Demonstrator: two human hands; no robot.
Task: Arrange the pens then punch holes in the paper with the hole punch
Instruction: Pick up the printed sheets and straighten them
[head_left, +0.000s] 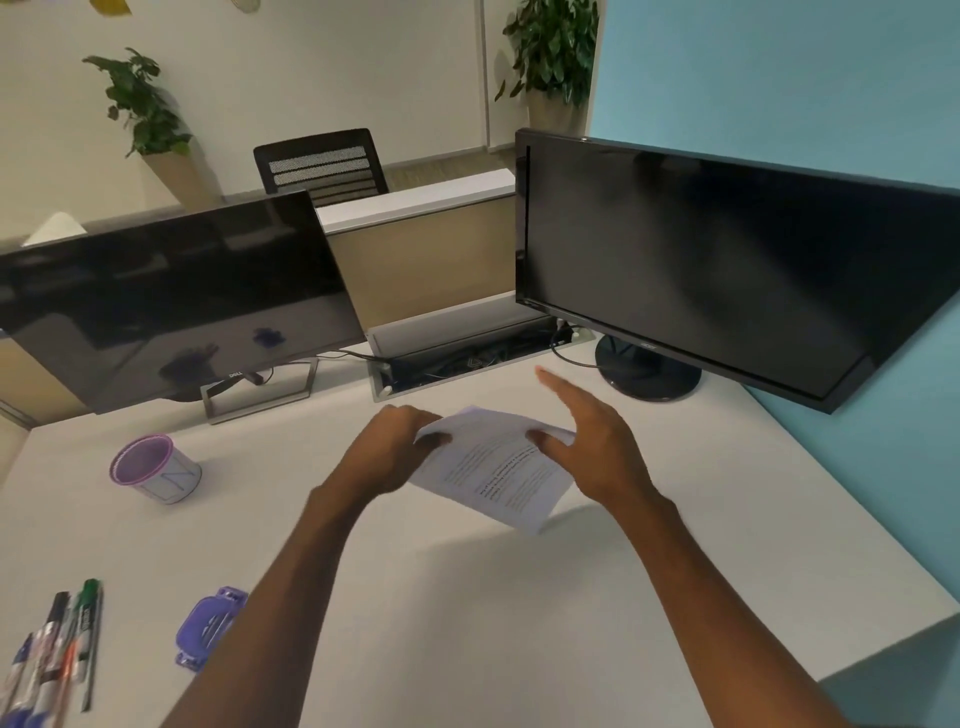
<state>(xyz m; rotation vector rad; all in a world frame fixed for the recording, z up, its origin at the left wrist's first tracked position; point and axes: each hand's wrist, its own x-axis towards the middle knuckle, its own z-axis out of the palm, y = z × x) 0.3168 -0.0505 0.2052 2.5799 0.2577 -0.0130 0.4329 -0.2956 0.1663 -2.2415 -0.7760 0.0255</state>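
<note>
Two bare forearms reached in from the near edge over the pale, matte desk (467, 623), and close by at the near left corner a bunch of pens (57, 654) lay side by side on it, one with a green cap. Just right of them sat the flat purple plastic hole punch (208, 626), partly hidden behind the left forearm. Farther back on the left a round cup (156, 470) with a purple rim stood alone, showing only its purple inside. Two dark glossy monitors, one at the left (171, 301) and one at the right (727, 260), stood at the rear, with an open cable tray (467, 353) full of black leads between them. Behind the low partition there was a black mesh-backed chair (322, 161) and two potted plants (143, 104) against a cream wall, and a blue wall (779, 78) closed off the right side. The printed paper (498, 467) was held above the middle of the desk, casting a shadow on it. The left hand (387, 449) gripped its left edge with curled fingers. The right hand (597, 447) was spread wide with its fingers straight, the thumb resting on the sheet's right edge.
</note>
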